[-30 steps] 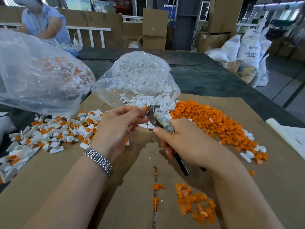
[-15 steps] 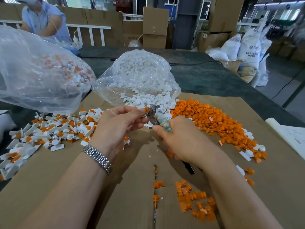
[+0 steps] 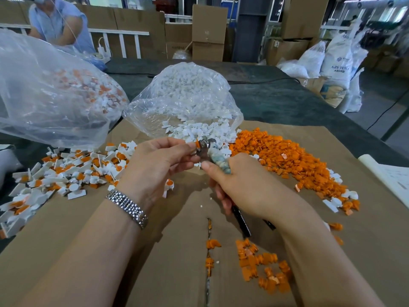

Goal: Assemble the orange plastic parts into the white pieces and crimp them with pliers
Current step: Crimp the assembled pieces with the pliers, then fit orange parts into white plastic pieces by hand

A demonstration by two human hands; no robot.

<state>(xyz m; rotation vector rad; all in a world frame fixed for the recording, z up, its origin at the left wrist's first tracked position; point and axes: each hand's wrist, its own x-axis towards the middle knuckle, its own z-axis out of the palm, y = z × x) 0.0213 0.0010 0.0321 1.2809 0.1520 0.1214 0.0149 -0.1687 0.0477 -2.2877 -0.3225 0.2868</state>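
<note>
**Part held at the plier nose, ready to crimp**

Left of the left-hand fingers, a heap of finished white-and-orange pieces (image 3: 66, 171) lies on the cardboard over the bench (image 3: 287, 103), with a clear bag of the same (image 3: 51, 96) behind it. The left hand (image 3: 159, 165) has its fingers (image 3: 188, 149) curled in a pinch on one small orange part (image 3: 197, 143), held up off the cardboard; whether a white piece is already around it cannot be told. That part sits right at the fingertips' right side, touching the metal nose of the pliers (image 3: 207, 149). The right hand (image 3: 239, 185) is wrapped round the plier grips, whose long axis runs from the nose back and down toward the person, dark handle ends showing below the palm. How far the jaws stand apart is hidden. The squeeze falls to the right hand; the left only steadies. Beyond the fingers lies the bag of white pieces (image 3: 183, 103); to the right, the orange pile (image 3: 287, 160). Bare cardboard nearer the person leaves room to drop the piece.
</note>
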